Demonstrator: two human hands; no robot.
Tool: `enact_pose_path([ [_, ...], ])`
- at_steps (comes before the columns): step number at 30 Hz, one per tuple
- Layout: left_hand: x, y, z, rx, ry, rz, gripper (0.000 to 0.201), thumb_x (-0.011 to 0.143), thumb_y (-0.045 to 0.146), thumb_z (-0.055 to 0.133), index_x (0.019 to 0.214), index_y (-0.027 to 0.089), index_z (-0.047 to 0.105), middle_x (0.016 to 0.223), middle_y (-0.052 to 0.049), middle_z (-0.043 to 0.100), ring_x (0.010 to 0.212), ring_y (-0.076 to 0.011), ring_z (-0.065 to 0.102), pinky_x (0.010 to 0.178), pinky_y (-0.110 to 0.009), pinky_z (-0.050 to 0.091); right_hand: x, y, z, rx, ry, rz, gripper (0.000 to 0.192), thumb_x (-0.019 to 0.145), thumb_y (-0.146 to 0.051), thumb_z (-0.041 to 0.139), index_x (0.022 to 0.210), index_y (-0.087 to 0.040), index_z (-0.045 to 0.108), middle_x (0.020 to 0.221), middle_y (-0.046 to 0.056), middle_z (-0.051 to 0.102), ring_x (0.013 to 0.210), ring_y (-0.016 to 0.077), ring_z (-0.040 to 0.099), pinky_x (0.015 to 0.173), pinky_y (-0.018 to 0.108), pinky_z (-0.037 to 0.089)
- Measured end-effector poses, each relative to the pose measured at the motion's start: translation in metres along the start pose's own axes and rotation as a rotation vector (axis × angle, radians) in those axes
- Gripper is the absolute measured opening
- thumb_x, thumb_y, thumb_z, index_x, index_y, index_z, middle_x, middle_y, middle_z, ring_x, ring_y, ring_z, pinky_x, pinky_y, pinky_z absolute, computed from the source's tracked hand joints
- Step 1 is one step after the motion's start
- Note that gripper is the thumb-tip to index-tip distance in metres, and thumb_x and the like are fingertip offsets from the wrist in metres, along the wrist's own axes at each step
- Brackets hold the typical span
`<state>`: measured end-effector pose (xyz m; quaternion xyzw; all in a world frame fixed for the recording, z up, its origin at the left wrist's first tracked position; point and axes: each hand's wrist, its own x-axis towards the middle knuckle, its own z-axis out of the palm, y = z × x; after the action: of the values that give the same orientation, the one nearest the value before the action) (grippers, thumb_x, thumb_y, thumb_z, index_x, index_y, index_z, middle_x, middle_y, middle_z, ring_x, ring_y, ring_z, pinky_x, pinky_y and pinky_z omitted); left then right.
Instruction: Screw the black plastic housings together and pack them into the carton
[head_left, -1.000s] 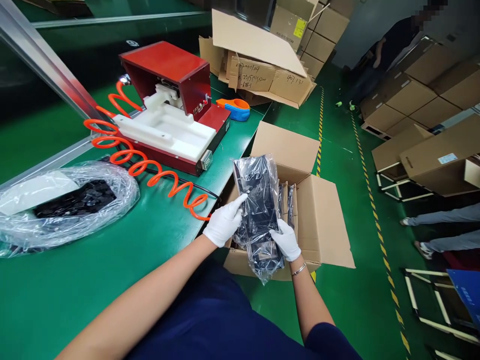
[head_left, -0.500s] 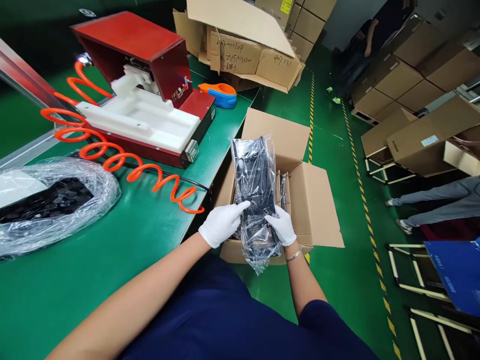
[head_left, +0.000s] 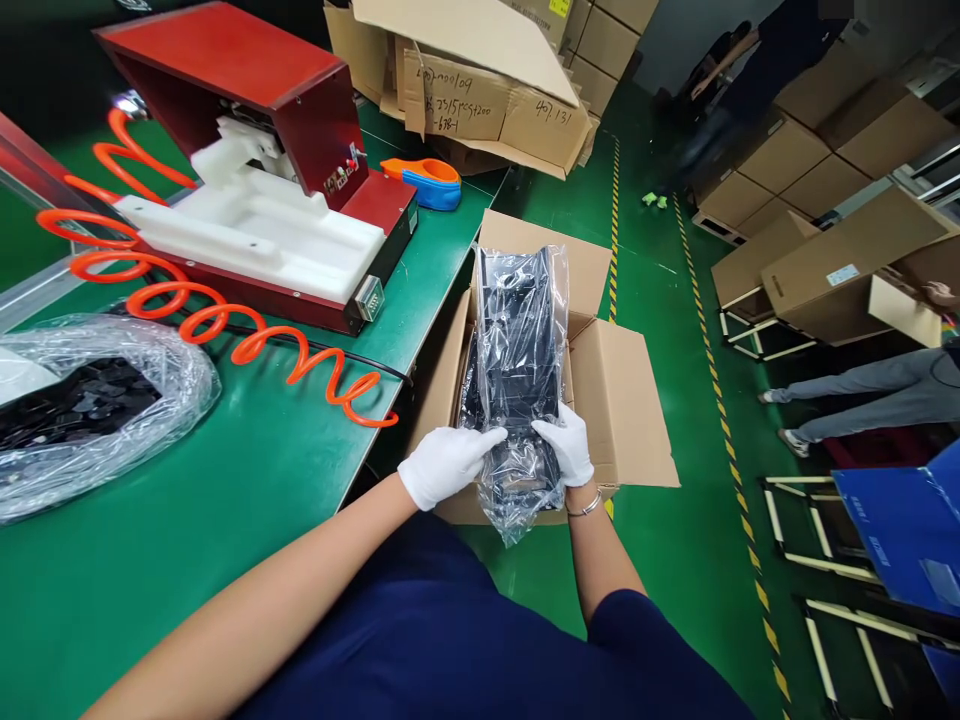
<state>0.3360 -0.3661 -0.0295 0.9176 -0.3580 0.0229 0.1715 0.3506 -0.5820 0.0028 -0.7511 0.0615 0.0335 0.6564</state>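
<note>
Both my white-gloved hands hold a black part wrapped in a clear plastic bag (head_left: 520,340) over an open cardboard box (head_left: 626,400) that stands on the floor beside the table. My left hand (head_left: 444,464) grips the bag's lower left side, and my right hand (head_left: 566,443) grips its lower right side. The bagged part lies lengthwise above the box opening, its near end hanging over the box's front edge. More bagged parts show inside the box, mostly hidden beneath it.
On the green table (head_left: 225,500) stand a red machine with a white fixture (head_left: 255,220), a coiled orange air hose (head_left: 225,330), a plastic bag of black parts (head_left: 90,410) and an orange-blue tape dispenser (head_left: 421,182). Cardboard boxes (head_left: 480,90) are stacked behind. Another person's legs (head_left: 862,400) at right.
The bagged part has moved slightly right and lower over the box opening. My view has shifted left-down, so the table items appear further left.
</note>
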Motion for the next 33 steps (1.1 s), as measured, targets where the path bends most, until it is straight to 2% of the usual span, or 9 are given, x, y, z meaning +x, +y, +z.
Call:
enact_pose_path([
  [6, -0.002, -0.001, 0.002, -0.049, 0.084, 0.028, 0.048, 0.084, 0.010, 0.043, 0.126, 0.022, 0.062, 0.090, -0.007, 0.073, 0.071, -0.0218, 0.069, 0.060, -0.032, 0.051, -0.004, 0.000, 0.003, -0.064, 0.008, -0.024, 0.054, 0.065, -0.046, 0.070, 0.108, -0.014, 0.064, 0.108, 0.007, 0.068, 0.099, 0.0195, 0.065, 0.094, 0.034, 0.054],
  [10, -0.005, -0.005, 0.001, -0.032, 0.190, 0.065, 0.049, 0.085, 0.009, 0.041, 0.126, 0.023, 0.063, 0.079, -0.004, 0.072, 0.064, -0.0192, 0.066, 0.057, -0.029, 0.049, 0.003, 0.004, -0.005, -0.185, 0.031, -0.007, 0.056, 0.069, -0.046, 0.064, 0.114, -0.012, 0.063, 0.111, 0.008, 0.068, 0.098, 0.0191, 0.065, 0.093, 0.034, 0.054],
  [14, -0.003, -0.013, -0.004, -0.082, 0.254, -0.128, 0.048, 0.086, 0.010, 0.040, 0.126, 0.022, 0.063, 0.077, -0.003, 0.073, 0.064, -0.0164, 0.066, 0.062, -0.026, 0.049, 0.033, 0.018, -0.020, -0.446, 0.140, 0.043, 0.052, 0.074, -0.023, 0.053, 0.124, -0.011, 0.060, 0.124, 0.007, 0.062, 0.113, 0.0175, 0.058, 0.108, 0.033, 0.044],
  [18, 0.002, -0.013, -0.007, -0.130, 0.136, -0.299, 0.047, 0.087, 0.015, 0.044, 0.129, 0.023, 0.062, 0.087, -0.005, 0.075, 0.067, -0.0175, 0.067, 0.064, -0.026, 0.049, 0.069, 0.042, -0.022, -0.756, 0.170, 0.159, 0.046, 0.076, -0.007, 0.049, 0.120, -0.009, 0.063, 0.126, 0.010, 0.060, 0.121, 0.0176, 0.054, 0.114, 0.033, 0.035],
  [22, 0.005, -0.007, -0.007, -0.137, -0.005, -0.272, 0.049, 0.087, 0.014, 0.045, 0.132, 0.025, 0.060, 0.090, -0.005, 0.075, 0.072, -0.0192, 0.069, 0.066, -0.028, 0.051, 0.088, 0.069, 0.001, -0.982, 0.048, 0.291, 0.024, 0.089, -0.017, 0.055, 0.110, -0.009, 0.063, 0.115, 0.011, 0.062, 0.113, 0.0188, 0.057, 0.106, 0.042, 0.044],
  [27, 0.005, -0.004, -0.006, -0.132, -0.050, -0.228, 0.049, 0.089, 0.013, 0.042, 0.134, 0.024, 0.058, 0.096, -0.007, 0.075, 0.075, -0.0203, 0.070, 0.069, -0.031, 0.054, 0.089, 0.092, 0.050, -1.119, -0.062, 0.357, 0.038, 0.094, -0.027, 0.053, 0.128, -0.011, 0.051, 0.124, 0.013, 0.055, 0.110, 0.0195, 0.057, 0.098, 0.043, 0.049],
  [29, 0.004, -0.004, -0.005, -0.119, -0.060, -0.205, 0.050, 0.088, 0.013, 0.043, 0.134, 0.024, 0.057, 0.098, -0.007, 0.075, 0.076, -0.0208, 0.070, 0.070, -0.032, 0.054, 0.091, 0.095, 0.060, -1.130, -0.124, 0.357, 0.043, 0.094, -0.032, 0.053, 0.133, -0.012, 0.047, 0.125, 0.013, 0.055, 0.108, 0.0192, 0.058, 0.096, 0.042, 0.050],
  [31, 0.004, -0.004, -0.003, -0.103, -0.073, -0.183, 0.049, 0.088, 0.013, 0.044, 0.134, 0.024, 0.057, 0.094, -0.006, 0.075, 0.075, -0.0206, 0.070, 0.069, -0.031, 0.054, 0.097, 0.095, 0.056, -1.121, -0.200, 0.343, 0.045, 0.095, -0.039, 0.052, 0.130, -0.012, 0.050, 0.121, 0.012, 0.057, 0.106, 0.0183, 0.059, 0.095, 0.041, 0.051],
  [33, 0.003, -0.003, -0.002, -0.090, -0.091, -0.164, 0.049, 0.089, 0.014, 0.045, 0.135, 0.024, 0.057, 0.092, -0.006, 0.075, 0.074, -0.0202, 0.071, 0.069, -0.030, 0.055, 0.104, 0.094, 0.039, -1.117, -0.246, 0.318, 0.043, 0.096, -0.045, 0.049, 0.124, -0.013, 0.055, 0.120, 0.011, 0.059, 0.109, 0.0175, 0.058, 0.099, 0.040, 0.048],
])
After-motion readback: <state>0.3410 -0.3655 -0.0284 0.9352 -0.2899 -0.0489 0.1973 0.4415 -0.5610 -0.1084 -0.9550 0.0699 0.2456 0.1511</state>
